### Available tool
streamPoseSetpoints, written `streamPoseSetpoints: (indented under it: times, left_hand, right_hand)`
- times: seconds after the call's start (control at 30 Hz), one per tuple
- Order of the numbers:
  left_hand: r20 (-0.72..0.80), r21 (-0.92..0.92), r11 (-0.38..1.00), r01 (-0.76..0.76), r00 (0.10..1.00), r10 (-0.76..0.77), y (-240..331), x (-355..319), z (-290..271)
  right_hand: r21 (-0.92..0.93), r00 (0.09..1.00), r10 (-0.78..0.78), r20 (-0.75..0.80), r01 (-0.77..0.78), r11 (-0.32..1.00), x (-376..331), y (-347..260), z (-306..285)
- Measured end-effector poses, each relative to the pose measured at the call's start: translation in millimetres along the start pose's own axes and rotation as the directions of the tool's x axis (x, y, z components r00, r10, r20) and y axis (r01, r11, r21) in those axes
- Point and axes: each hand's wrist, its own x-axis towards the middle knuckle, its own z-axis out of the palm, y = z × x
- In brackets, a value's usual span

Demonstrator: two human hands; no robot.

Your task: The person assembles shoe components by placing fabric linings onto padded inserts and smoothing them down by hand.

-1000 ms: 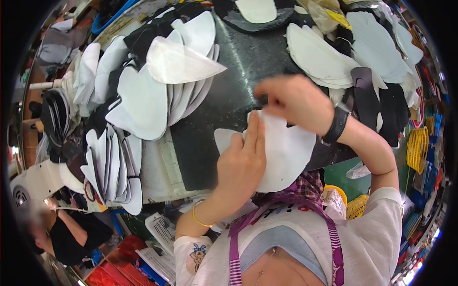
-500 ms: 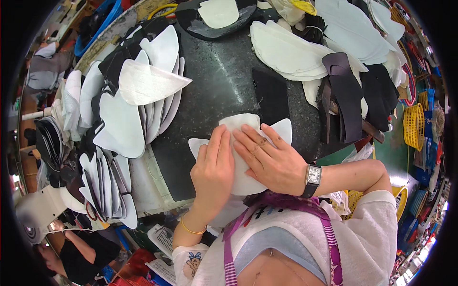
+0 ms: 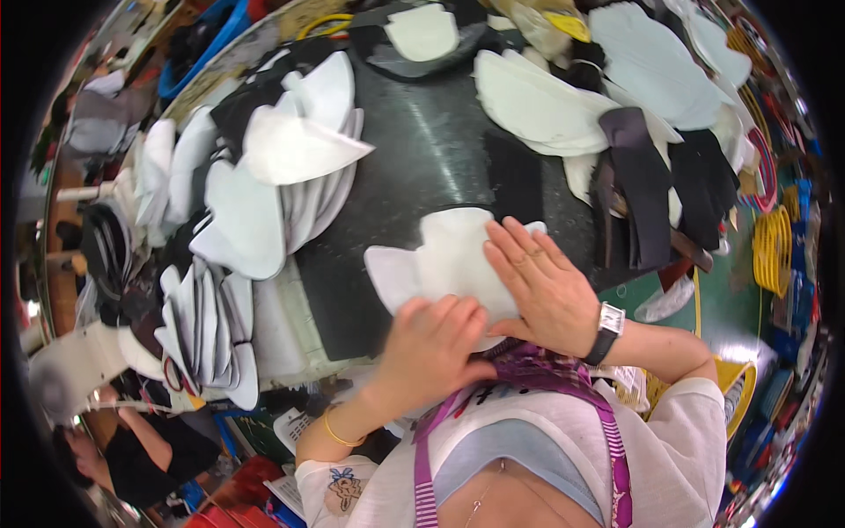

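A white, lobed sheet of fabric-like material (image 3: 453, 255) lies on the dark work surface in front of me, with a pointed wing (image 3: 393, 275) at its left. My right hand (image 3: 550, 290) rests flat on its right side, fingers stretched out and covering much of that edge. At the near edge of the sheet is my left hand (image 3: 431, 343), smeared by motion. Its fingers look bent and its thumb points to the right. Whether it grips the sheet cannot be made out.
Stacked white cut pieces (image 3: 321, 189) lie to the left, and more white pieces (image 3: 537, 101) at the back right. Dark strips (image 3: 635, 185) hang near the right edge. A black curved piece (image 3: 422, 66) sits at the far side. A person (image 3: 150, 449) is at lower left.
My left hand has come off the sheet's middle and moved toward me, uncovering its left part. My right hand has shifted slightly right and stays flat. The whole view has shifted a little.
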Motion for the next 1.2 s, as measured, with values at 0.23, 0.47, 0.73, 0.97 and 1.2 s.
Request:
streamPoseSetpoints:
  times: [0.23, 0.47, 0.73, 0.97, 1.2]
  left_hand:
    - [0.017, -0.191, 0.981, -0.041, 0.999, 0.045, -12.0, 2.4, -27.1]
    - [-0.659, 0.391, 0.873, 0.293, 0.751, 0.043, -66.8, -14.4, -132.3]
    - [-0.306, 0.333, 0.895, 0.296, 0.932, -0.194, -101.1, 47.1, -75.7]
    - [-0.409, 0.498, 0.780, 0.379, 0.896, -0.175, -144.5, 56.3, -76.7]
    - [-0.259, -0.917, 0.384, 0.111, 0.565, -0.783, -45.9, 21.8, -86.0]
  right_hand:
    - [-0.030, 0.950, -0.201, -0.237, 0.200, 0.979, 52.7, 14.5, -45.7]
    - [-0.377, 0.889, -0.246, -0.385, 0.092, 0.922, 179.1, 98.6, -40.7]
    - [-0.415, 0.911, -0.091, -0.402, -0.093, 0.905, 223.9, 116.6, -69.6]
    - [-0.631, 0.879, -0.415, -0.234, 0.187, 0.753, 98.7, -40.6, -67.3]
    - [-0.010, 0.820, -0.343, -0.459, 0.381, 0.925, 69.2, -26.6, -62.9]
